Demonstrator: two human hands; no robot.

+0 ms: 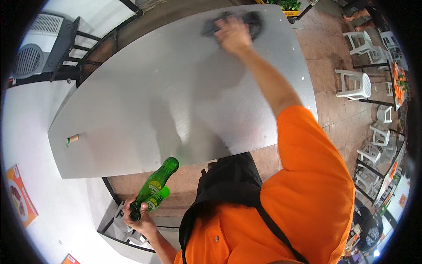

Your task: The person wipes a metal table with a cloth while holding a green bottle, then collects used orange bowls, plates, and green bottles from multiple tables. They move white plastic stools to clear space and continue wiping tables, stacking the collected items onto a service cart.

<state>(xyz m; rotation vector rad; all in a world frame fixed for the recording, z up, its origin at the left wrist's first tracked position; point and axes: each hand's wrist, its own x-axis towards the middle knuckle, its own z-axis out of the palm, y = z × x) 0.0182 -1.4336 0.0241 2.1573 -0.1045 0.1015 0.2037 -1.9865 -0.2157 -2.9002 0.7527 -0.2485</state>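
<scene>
Dark cloth (255, 24) at twelve o'clock, under your right hand (233, 35)

Your right hand lies over the cloth with fingers spread, both blurred, near the far edge of the smooth, brushed-metal table (132, 110). Your left hand (140, 221), at seven o'clock, grips a green glass bottle (160, 178) by its narrow neck, its rounded base at the near edge; a brighter green piece (163, 192) beside it is unclear. A broad stretch of metal spans from the cloth to a small, tan, green-tipped piece (72, 139) at nine o'clock. White plastic stools (358, 86) stand on floor tiles toward two o'clock.
</scene>
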